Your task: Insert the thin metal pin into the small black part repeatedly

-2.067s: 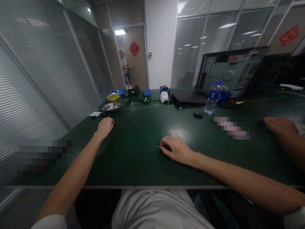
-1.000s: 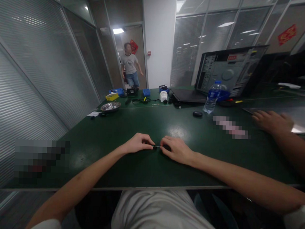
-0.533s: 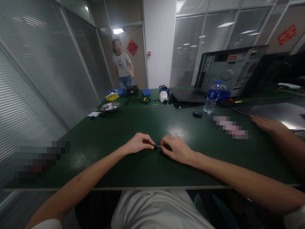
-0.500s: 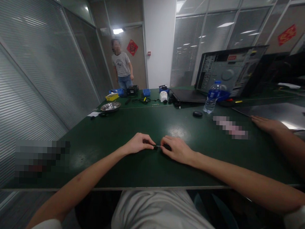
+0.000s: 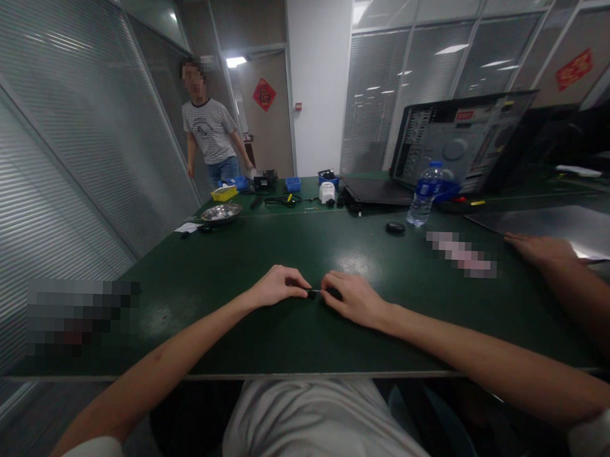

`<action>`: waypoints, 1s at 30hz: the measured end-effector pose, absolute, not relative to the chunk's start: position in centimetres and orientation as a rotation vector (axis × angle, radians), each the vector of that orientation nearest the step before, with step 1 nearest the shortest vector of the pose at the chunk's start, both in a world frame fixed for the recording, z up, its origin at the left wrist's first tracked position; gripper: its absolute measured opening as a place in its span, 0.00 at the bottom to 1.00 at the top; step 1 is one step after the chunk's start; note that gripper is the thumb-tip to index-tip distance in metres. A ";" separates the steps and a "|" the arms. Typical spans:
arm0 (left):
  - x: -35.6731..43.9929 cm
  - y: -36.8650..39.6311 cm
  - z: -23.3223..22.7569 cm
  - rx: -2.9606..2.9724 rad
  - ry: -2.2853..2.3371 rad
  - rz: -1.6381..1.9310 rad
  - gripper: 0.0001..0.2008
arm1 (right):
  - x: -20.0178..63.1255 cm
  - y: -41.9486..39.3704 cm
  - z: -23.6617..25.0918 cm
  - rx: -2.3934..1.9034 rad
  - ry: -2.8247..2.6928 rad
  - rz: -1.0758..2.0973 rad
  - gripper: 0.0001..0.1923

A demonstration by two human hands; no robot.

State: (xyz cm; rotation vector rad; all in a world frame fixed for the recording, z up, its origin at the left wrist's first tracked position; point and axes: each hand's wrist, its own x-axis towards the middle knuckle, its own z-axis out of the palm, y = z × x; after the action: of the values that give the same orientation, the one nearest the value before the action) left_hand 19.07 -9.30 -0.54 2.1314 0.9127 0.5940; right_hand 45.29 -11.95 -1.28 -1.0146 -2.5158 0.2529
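Our left hand (image 5: 277,286) and right hand (image 5: 352,299) meet fingertip to fingertip on the green table (image 5: 242,319), both pinching a small dark part (image 5: 313,293) between them. At two o'clock lies another person's hand (image 5: 539,249); at one o'clock stands a water bottle (image 5: 425,193).
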 end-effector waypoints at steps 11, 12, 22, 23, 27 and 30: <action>19.4 -9.5 -0.4 2.138 0.907 0.615 0.12 | 45.1 -12.1 -1.0 -1.020 -2.549 0.230 0.05; 19.5 -9.6 -0.4 2.143 0.913 0.615 0.12 | 45.0 -12.2 -1.0 -1.023 -2.550 0.227 0.05; 20.2 -10.2 -0.7 2.093 0.935 0.636 0.12 | 44.6 -12.1 -1.2 -0.958 -2.555 0.255 0.06; 20.1 -10.2 -0.7 2.091 0.941 0.631 0.12 | 44.6 -12.2 -1.1 -0.962 -2.556 0.257 0.06; 19.9 -10.0 -0.6 2.085 0.954 0.641 0.13 | 44.6 -12.3 -0.9 -0.977 -2.555 0.259 0.06; 19.9 -10.0 -0.5 2.060 0.947 0.647 0.13 | 44.7 -12.3 -0.9 -0.982 -2.551 0.259 0.06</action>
State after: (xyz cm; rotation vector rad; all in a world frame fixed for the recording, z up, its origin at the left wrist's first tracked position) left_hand 19.90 -9.99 -0.50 2.0596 0.9470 0.6473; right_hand 44.71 -12.32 -0.92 -0.9819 -2.5512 0.2588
